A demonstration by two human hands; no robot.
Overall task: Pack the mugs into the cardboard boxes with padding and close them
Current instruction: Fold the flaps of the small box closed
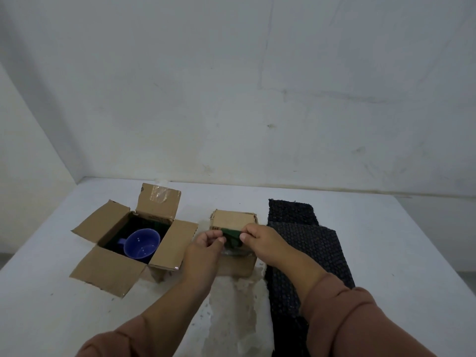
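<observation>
An open cardboard box (164, 243) stands at the left with all flaps spread. Inside it a blue mug (141, 244) sits on dark padding. To its right stands a smaller cardboard box (231, 221) with its far flap folded over. My left hand (207, 240) and my right hand (253, 234) meet at this box's opening. Both pinch a piece of dark green padding (233, 238) that sticks out of it. What lies inside the small box is hidden by my hands.
Sheets of black bubble wrap (306, 243) lie to the right of the small box, running toward the table's near edge. The white table (399, 240) meets a white wall at the back. A worn patch marks the tabletop in front of the small box.
</observation>
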